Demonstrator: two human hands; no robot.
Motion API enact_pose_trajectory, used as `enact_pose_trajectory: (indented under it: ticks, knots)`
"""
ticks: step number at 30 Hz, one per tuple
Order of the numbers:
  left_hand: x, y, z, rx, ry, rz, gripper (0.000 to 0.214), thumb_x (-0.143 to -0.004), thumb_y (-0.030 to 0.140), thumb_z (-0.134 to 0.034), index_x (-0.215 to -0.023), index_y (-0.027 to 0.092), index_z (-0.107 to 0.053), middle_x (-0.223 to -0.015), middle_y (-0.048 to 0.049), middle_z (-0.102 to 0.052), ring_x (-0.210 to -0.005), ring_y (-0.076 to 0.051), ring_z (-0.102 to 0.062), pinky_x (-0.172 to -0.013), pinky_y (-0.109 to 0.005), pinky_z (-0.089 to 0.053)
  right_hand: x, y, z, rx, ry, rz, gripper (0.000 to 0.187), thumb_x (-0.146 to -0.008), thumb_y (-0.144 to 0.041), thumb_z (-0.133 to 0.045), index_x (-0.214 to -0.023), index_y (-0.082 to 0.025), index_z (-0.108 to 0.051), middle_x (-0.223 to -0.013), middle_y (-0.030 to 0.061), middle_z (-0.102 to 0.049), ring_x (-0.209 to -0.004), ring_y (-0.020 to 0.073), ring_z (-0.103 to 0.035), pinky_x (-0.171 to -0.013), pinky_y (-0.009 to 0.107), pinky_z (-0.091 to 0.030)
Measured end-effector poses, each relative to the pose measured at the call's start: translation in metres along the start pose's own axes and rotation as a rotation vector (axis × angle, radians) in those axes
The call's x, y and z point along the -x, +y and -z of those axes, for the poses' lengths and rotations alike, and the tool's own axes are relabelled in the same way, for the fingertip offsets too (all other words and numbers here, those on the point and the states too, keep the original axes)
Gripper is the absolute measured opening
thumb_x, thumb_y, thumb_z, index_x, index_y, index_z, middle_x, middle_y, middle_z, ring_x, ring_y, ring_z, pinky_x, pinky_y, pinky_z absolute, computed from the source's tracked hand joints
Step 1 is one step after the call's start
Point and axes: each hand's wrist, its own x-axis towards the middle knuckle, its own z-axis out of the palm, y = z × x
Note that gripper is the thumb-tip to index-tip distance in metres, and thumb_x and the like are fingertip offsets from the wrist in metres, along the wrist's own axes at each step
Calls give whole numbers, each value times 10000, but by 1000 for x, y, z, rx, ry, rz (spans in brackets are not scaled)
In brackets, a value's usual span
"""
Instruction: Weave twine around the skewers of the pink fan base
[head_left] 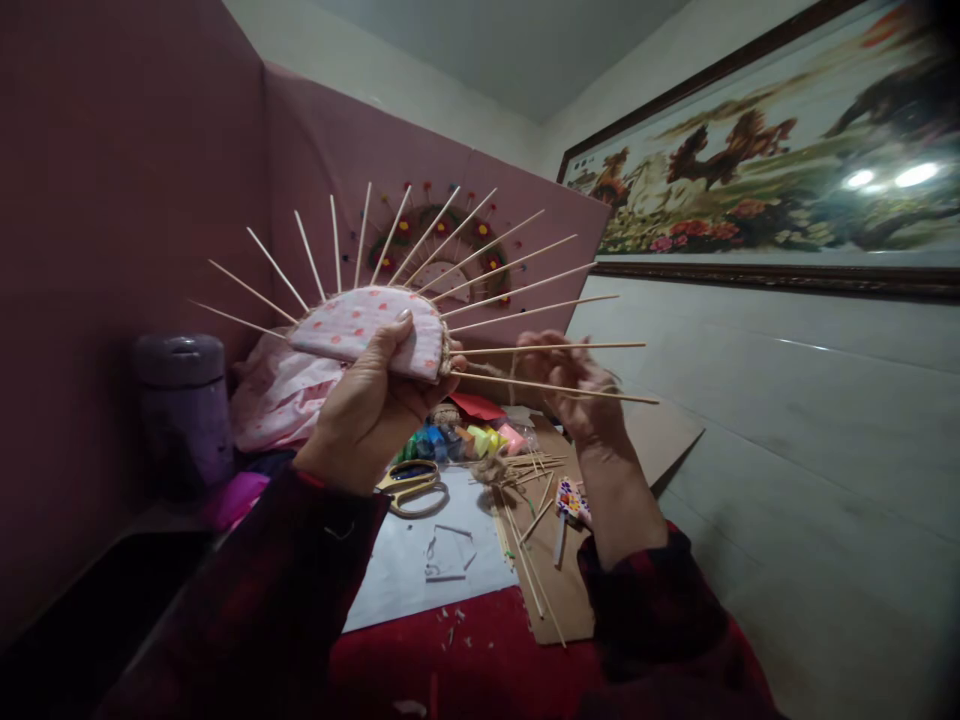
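Note:
My left hand (375, 400) is closed on a half-round fan-like piece (360, 325), padded with pale pink dotted cloth, thumb across its front. Thin wooden sticks (525, 242) spread outward from its curved edge, and brown twine (446, 355) runs along that edge. Behind the two lowest sticks on the right is my right hand (574, 385), its fingers curled and slightly blurred. A strand of twine stretches from the piece's right corner toward these fingers; the exact grip is partly hidden.
Yellow-handled scissors (414, 488) lie on white paper (397, 590). Loose sticks (525, 560) and a patterned-handled blade (561, 540) rest on brown board (566, 600). Beyond are a twine bundle (491, 468) and colourful clay packets (450, 440). A lidded cup (184, 410) stands left; a similar decorated half-round (442, 215) is behind.

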Motion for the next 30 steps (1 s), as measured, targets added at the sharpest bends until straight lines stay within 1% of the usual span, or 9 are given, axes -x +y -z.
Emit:
enact_pose_trajectory:
  ticks: [5,8,10,13,16,21,23,26,30]
  knots:
    - [0,1,0,6,-9,25,27,-797,159,-507,-792,150,-531,-658,-25,-622,-578,-127,-599,-563,-252,-529,-3,4,2,171,-14,60,190,-768,-270,-555,-926,-170,-592,-1017,55,-627,-968,144,-588,-936,311,-423]
    - [-2,2,3,-6,-14,30,34,-796,157,-504,-805,144,-534,-668,-34,-633,-578,-129,-600,-545,-246,-527,3,22,20,560,22,22,235,-748,-194,-498,-965,-196,-589,-1008,55,-633,-939,170,-590,-868,358,-455]
    - [-4,2,5,-20,-14,30,32,-792,149,-507,-804,138,-534,-669,-39,-636,-578,-132,-600,-541,-255,-528,8,34,35,920,29,-126,231,-583,-64,-543,-759,-174,-645,-786,73,-664,-852,252,-591,-828,465,-436]
    - [-7,-1,10,-41,-8,37,34,-778,126,-520,-808,132,-534,-678,-40,-637,-583,-140,-603,-546,-280,-534,17,43,40,1083,77,23,423,-505,16,-463,-829,-158,-672,-987,104,-628,-1048,304,-481,-958,524,-290]
    - [-11,-6,14,-51,6,69,53,-774,119,-521,-823,126,-540,-671,-37,-635,-572,-142,-605,-530,-277,-532,29,38,13,800,-47,203,504,-640,-36,-409,-1077,-202,-597,-1251,37,-486,-1182,192,-398,-1043,383,-265]
    - [-15,-17,16,-42,1,178,66,-787,145,-522,-835,113,-554,-688,-54,-643,-599,-136,-616,-560,-255,-532,46,34,-48,167,-313,41,475,-755,-267,-577,-1215,-245,-460,-1247,50,-459,-1137,186,-440,-980,348,-343]
    - [-15,-21,17,-52,-20,209,71,-786,156,-529,-830,108,-558,-687,-58,-643,-589,-132,-611,-552,-252,-529,49,37,-55,26,-300,-21,456,-726,-265,-632,-1160,-252,-491,-992,33,-565,-870,135,-544,-794,276,-442]
    - [-16,-23,17,-91,14,237,74,-780,162,-542,-830,109,-554,-678,-58,-638,-590,-143,-611,-561,-275,-532,50,43,-50,-28,-159,-95,121,-746,-277,-623,-777,-164,-594,-533,-52,-388,-462,35,-332,-447,161,-285]
    - [-18,-29,21,-143,8,311,102,-747,69,-544,-844,102,-539,-687,-64,-635,-594,-142,-609,-557,-267,-521,51,48,-38,7,-43,-102,229,-767,-309,-590,-636,-130,-534,-480,-72,-285,-422,23,-216,-401,178,-171]
